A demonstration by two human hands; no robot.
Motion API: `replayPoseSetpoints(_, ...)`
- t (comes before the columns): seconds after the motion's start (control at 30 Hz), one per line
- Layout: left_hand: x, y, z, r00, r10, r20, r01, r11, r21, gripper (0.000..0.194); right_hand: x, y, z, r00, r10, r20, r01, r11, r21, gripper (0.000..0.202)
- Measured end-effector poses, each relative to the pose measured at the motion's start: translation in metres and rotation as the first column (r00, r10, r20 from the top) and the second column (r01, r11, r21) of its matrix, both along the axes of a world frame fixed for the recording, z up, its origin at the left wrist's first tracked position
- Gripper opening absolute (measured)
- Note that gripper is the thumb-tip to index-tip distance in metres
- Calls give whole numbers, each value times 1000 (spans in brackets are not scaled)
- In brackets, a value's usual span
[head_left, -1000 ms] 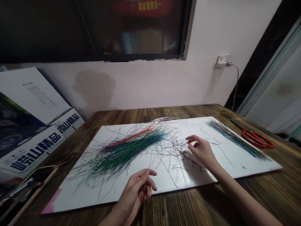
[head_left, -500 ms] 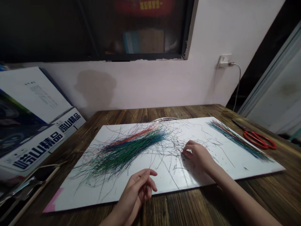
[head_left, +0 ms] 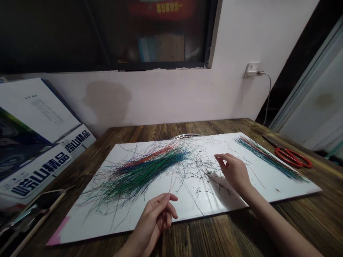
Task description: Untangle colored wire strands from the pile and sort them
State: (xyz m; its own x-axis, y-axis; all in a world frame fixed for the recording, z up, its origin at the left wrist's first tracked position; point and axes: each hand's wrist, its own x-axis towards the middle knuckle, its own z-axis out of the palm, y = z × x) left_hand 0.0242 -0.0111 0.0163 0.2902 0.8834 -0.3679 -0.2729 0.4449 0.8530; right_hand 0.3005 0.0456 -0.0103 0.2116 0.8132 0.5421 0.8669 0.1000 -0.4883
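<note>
At the board's front edge, my left hand [head_left: 157,216] is loosely curled with fingers apart and nothing visible in it. My right hand [head_left: 235,173] is raised over the right-middle of the white board [head_left: 184,207], thumb and index finger pinched together; whatever is between them is too small to make out. Under and left of it lie scattered short dark thin strands [head_left: 205,175]. A large loose bundle of green, blue and red thin strands [head_left: 144,171] lies slanted on the board's left half. A neater, narrow bundle [head_left: 270,159] lies along the right side.
Scissors with red handles [head_left: 293,157] lie on the wooden table [head_left: 209,239] beyond the board's right edge. Behind the board is a shiny round rim [head_left: 187,136]. Printed boxes [head_left: 45,167] stand at left. A plugged socket [head_left: 252,70] is on the wall.
My right hand has lifted from the short strands and moved slightly right and away from me, still pinched. My left hand has stayed in place. The view has shifted a little.
</note>
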Motion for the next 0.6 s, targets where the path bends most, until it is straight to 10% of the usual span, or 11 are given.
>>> replayPoseSetpoints(0.6, -2, 0, -2, 1000, 6, -11, -6, 1000, -3, 22, 8, 5, 7, 814, 1, -581, 212, 931, 298, 33)
